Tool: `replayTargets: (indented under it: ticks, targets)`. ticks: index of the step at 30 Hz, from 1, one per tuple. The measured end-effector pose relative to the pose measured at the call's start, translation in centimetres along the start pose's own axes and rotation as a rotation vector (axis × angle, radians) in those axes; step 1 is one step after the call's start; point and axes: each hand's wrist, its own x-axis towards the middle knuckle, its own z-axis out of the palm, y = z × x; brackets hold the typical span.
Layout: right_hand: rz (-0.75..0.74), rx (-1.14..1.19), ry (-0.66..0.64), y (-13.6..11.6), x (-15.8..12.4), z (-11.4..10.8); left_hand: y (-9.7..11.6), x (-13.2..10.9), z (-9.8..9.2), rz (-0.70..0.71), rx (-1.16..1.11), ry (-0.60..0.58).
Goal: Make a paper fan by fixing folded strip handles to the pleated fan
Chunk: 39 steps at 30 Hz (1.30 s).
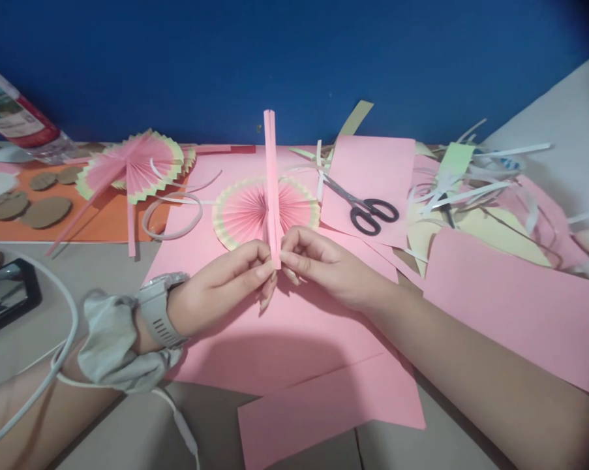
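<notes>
A narrow folded pink paper strip (271, 171) stands upright in front of me. My left hand (220, 287), with a grey watch and a scrunchie on the wrist, pinches its lower end from the left. My right hand (323, 264) pinches the same lower end from the right. Both hands hover over a large pink paper sheet (284, 339). Just behind the strip lies a round pleated pink fan with a pale yellow edge (248, 212).
Black-handled scissors (367, 210) lie on another pink sheet to the right. Paper scraps and strips (465, 186) pile up at the far right. Another pleated fan (132, 164) and brown card ovals (44, 210) rest on orange paper at left. A phone (5, 294) and white cable (69, 313) sit near left.
</notes>
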Motion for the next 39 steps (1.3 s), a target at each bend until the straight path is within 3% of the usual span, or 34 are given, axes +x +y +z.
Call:
replayTargets:
  ticks: [15, 19, 25, 32, 39]
  targets:
    - [-0.029, -0.296, 0.071, 0.4, -0.4, 1.2, -0.6, -0.3, -0.1, -0.015, 0.163, 0.085]
    - [-0.038, -0.325, 0.059, 0.4, -0.5, 1.2, -0.5, -0.2, 0.0, -0.029, 0.187, 0.122]
    - [-0.031, -0.307, 0.081, 0.5, -0.5, 1.3, -0.6, -0.2, 0.0, -0.028, 0.189, 0.061]
    - [-0.056, -0.322, 0.071, 0.9, -0.4, 1.2, -0.4, -0.3, 0.0, -0.044, 0.275, 0.077]
    - [0.015, -0.397, 0.023, -0.1, -0.7, 1.4, -0.4, -0.1, 0.1, -0.045, 0.325, 0.166]
